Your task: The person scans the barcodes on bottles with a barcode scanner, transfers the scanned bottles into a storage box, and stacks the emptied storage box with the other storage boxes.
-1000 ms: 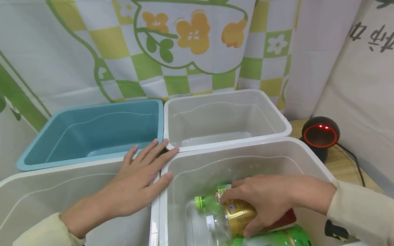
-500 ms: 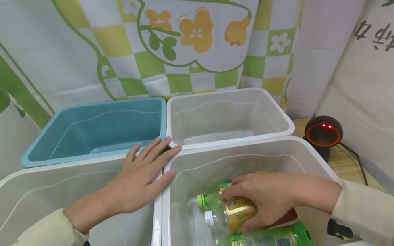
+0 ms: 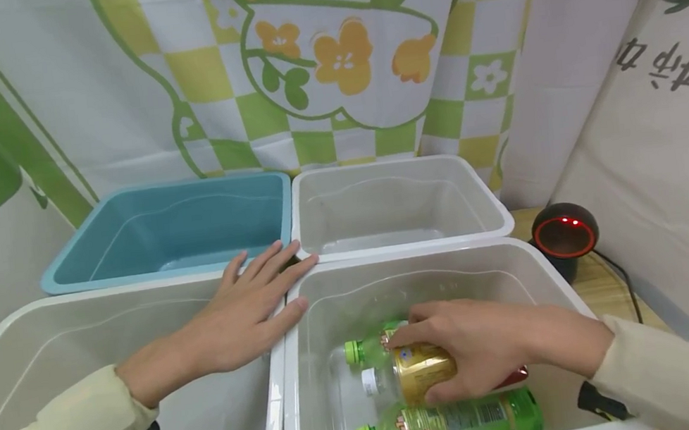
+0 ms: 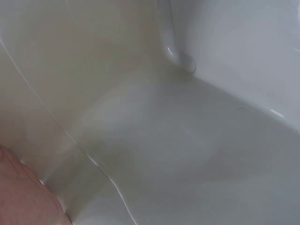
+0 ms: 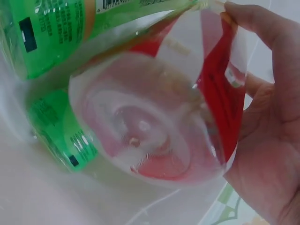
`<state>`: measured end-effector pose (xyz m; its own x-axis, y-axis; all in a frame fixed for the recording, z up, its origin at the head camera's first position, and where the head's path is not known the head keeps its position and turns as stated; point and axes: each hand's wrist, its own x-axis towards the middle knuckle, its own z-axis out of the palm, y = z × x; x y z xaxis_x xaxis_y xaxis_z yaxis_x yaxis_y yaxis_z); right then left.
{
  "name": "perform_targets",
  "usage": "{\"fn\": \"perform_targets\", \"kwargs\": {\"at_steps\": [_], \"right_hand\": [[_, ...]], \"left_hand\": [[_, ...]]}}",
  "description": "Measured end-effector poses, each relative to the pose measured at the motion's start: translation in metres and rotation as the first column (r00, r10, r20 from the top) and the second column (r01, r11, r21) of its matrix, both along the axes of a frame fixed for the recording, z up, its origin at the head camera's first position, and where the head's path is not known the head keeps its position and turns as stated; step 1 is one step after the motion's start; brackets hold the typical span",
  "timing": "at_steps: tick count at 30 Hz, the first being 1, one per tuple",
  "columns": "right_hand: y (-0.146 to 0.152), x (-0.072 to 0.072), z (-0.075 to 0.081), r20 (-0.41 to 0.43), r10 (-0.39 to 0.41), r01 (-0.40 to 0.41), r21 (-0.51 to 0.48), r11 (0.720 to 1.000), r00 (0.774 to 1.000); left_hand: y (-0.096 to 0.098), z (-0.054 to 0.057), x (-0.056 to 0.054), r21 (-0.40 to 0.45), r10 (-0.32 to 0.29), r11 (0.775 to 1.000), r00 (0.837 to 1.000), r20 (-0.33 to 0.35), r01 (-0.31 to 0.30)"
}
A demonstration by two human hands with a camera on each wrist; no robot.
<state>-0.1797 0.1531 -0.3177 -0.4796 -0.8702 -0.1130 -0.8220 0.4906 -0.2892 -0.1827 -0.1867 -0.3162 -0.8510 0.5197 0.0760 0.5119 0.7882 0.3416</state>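
Note:
My right hand (image 3: pixel 483 344) grips a clear plastic bottle (image 3: pixel 425 374) with a gold and red label and a white cap. It lies on its side inside the front right bin (image 3: pixel 438 252); its round base (image 5: pixel 140 126) faces the right wrist camera. Green-labelled bottles with lime caps flank it: one (image 3: pixel 464 423) in front, another (image 3: pixel 368 350) behind and partly hidden by my hand. My left hand (image 3: pixel 236 327) lies with straight, spread fingers over the rims where the bins meet. In the left wrist view only a bit of the hand (image 4: pixel 28 192) shows.
A large off-white bin (image 3: pixel 30 311) stands at front left. Behind are a blue bin (image 3: pixel 71 278) and a smaller light grey bin (image 3: pixel 498 215). A black round device (image 3: pixel 565 232) with red lights and a cable sits right of the bins. Printed cloth (image 3: pixel 339 59) hangs behind.
My right hand and the gold-labelled bottle have shifted slightly to the right. The front green bottle has turned a little. My left hand stays in place on the rims.

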Motion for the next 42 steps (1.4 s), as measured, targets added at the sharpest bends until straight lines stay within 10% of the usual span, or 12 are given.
{"fn": "perform_targets", "kwargs": {"at_steps": [31, 42], "right_hand": [[0.036, 0.009, 0.069, -0.13, -0.131, 0.12, -0.09, 0.989, 0.983], [0.071, 0.002, 0.076, -0.023, -0.224, 0.215, -0.199, 0.956, 0.974]], "left_hand": [[0.001, -0.001, 0.0, 0.004, 0.002, 1.0, 1.0, -0.014, -0.002], [0.001, -0.001, 0.0, -0.001, 0.001, 1.0, 1.0, -0.016, -0.001]]}}
